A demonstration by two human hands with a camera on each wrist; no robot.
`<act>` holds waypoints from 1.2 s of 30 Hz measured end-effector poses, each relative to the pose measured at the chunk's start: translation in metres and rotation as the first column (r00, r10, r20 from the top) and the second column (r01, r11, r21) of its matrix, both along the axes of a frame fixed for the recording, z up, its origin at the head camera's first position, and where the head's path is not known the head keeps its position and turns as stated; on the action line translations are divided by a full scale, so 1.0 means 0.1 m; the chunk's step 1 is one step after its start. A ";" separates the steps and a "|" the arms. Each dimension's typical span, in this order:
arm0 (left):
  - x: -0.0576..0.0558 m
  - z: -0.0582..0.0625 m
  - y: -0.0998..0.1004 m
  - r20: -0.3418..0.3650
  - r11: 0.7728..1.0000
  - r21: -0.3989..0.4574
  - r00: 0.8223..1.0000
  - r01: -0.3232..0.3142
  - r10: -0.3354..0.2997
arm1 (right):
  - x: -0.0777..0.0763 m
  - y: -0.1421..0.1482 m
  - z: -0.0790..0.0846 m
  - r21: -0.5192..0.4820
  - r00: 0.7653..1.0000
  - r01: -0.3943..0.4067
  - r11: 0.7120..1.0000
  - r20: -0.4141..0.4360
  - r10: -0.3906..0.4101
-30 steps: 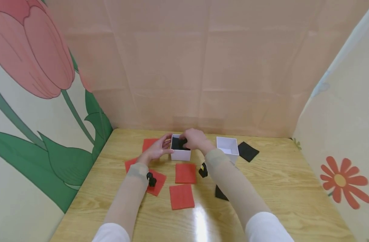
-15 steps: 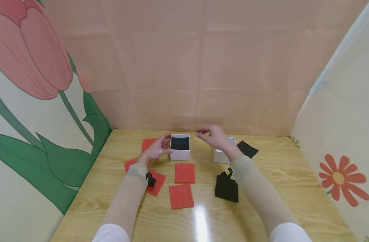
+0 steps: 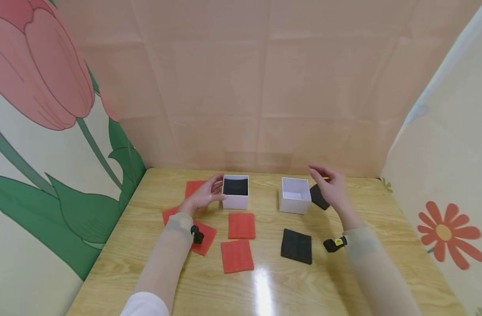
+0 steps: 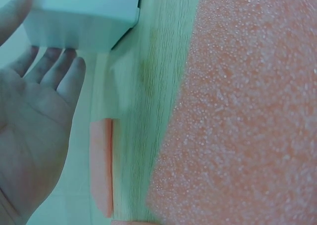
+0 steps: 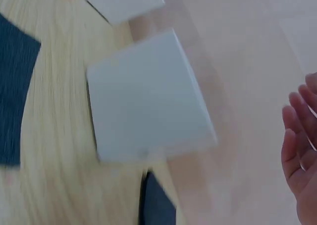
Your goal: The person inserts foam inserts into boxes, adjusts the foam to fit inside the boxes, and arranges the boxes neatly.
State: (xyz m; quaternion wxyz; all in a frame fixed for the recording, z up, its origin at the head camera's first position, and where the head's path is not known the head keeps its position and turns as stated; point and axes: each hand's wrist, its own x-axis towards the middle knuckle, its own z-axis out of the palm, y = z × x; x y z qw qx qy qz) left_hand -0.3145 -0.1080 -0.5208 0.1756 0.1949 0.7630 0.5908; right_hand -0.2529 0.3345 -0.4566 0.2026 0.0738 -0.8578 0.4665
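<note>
My left hand [image 3: 203, 195] rests its fingertips on the left side of a white box [image 3: 236, 202], the thumb near its front corner; in the left wrist view the fingers [image 4: 64, 69] are fairly straight. A black foam square [image 3: 235, 187] lies inside this box. My right hand [image 3: 332, 186] is raised with nothing in it, its fingers loosely bent. It partly covers another black square [image 3: 319, 197] on the table to the right of a second white box [image 3: 294, 205], whose inside shows bare. One more black square [image 3: 296, 246] lies nearer the front.
Two red foam squares [image 3: 241, 226] lie in front of the left box. Other red squares [image 3: 205, 239] are around and partly under my left arm. The wooden table [image 3: 272, 289] ends at a hanging cloth behind, with patterned cloths at both sides.
My right hand has come out of the left box, leaving the black square inside, and has moved right past the second box to above the far black square. My left hand stays put.
</note>
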 end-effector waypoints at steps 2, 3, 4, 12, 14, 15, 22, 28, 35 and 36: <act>0.00 -0.01 0.01 -0.002 1.000 0.004 1.000 0.005 -0.005 | 0.03 0.15 -0.06 -0.021 0.998 0.061 0.998 0.016 -0.061; 0.00 -0.01 0.01 -0.002 1.000 0.004 1.000 0.005 -0.005 | 0.05 0.21 -0.09 -0.017 0.996 0.088 0.996 0.028 -0.087; 0.00 -0.01 0.01 -0.002 1.000 -0.001 1.000 0.003 -0.003 | 0.06 0.27 -0.12 -0.007 0.993 0.110 0.994 0.042 -0.110; 0.00 -0.01 0.01 0.014 1.000 -0.001 1.000 -0.010 0.010 | 0.03 0.66 -0.52 0.222 0.965 0.082 0.972 0.225 -0.133; 0.00 0.00 0.02 0.017 1.000 -0.001 1.000 -0.008 0.008 | 0.00 0.73 -0.61 0.282 0.951 0.043 0.958 0.281 -0.126; 0.01 0.00 0.02 0.020 1.000 -0.001 1.000 -0.008 0.008 | -0.01 0.75 -0.65 0.312 0.945 0.025 0.950 0.302 -0.124; -0.01 -0.03 0.01 0.025 1.000 0.007 1.000 -0.008 0.008 | -0.11 0.85 -0.84 0.455 0.914 -0.070 0.888 0.386 -0.126; -0.01 -0.03 -0.01 0.011 1.000 -0.009 1.000 -0.010 0.010 | -0.19 0.85 -0.94 0.517 0.904 -0.112 0.849 0.408 -0.129; 0.00 -0.02 -0.03 -0.007 1.000 -0.028 1.000 -0.011 0.011 | -0.20 0.79 -0.94 0.520 0.871 -0.106 0.847 0.460 -0.173; 0.00 -0.03 -0.04 -0.006 1.000 -0.026 1.000 -0.012 0.012 | -0.20 0.78 -0.95 0.524 0.869 -0.104 0.845 0.461 -0.179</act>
